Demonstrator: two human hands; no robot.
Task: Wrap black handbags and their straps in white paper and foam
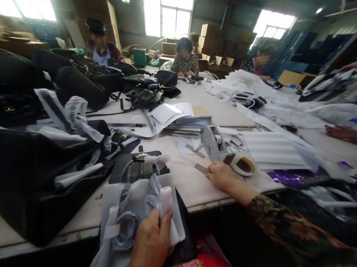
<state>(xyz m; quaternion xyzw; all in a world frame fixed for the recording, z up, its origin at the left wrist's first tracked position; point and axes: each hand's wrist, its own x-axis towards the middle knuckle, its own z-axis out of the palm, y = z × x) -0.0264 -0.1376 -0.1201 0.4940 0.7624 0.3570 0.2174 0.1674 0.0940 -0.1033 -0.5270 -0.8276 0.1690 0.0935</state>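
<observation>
My left hand [150, 237] is closed around white foam wrapping [166, 201] on a dark bag [185, 222] at the table's front edge. Clear plastic and a coiled, wrapped strap [126, 229] lie against the bag's face. To the right, my right hand [224, 176] rests low over the table, fingers pinched on a short brownish strip of tape [201, 168]. Just beyond it stands a grey tape dispenser [212, 144]. Beside that hand lies a roll of tape [244, 164] with a brown core. A small black bag [139, 166] lies just behind the held one.
Black bags [36, 174] pile up on the left. A stack of papers [186, 121] sits mid-table. White foam sheets [272, 150] and plastic wrapping [327, 110] cover the right side. Another person's hand [339, 131] reaches in at right; other people work across the table.
</observation>
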